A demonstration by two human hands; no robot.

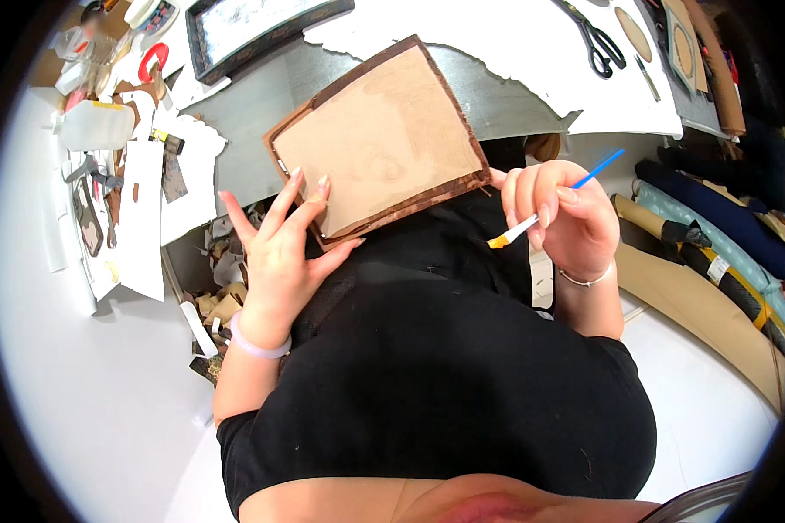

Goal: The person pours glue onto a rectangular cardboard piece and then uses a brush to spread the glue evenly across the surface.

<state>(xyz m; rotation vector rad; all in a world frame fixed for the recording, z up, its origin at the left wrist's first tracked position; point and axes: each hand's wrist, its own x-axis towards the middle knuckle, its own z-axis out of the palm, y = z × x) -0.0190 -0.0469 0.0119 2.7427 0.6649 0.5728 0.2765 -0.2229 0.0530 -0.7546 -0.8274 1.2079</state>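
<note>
A tan, board-like panel (379,124) with dark brown turned-in edges is tilted over the front edge of the grey work surface (248,144). My left hand (275,255) grips its lower left corner, with fingertips on the face and the thumb at the lower edge. Small shiny metal bits show along the left border. In my right hand (572,206) is a flat paintbrush (522,229) with a blue handle, its yellowish bristles pointing down to the left. One finger of that hand reaches the panel's right corner. The panel's underside is hidden.
Black-handled scissors (598,46) and a slim pen-like tool (647,78) lie at the upper right. A dark-framed tray (271,49) stands at the back. Left are a translucent plastic container (98,125) and paper scraps (140,216). Fabric rolls (713,216) lean at right.
</note>
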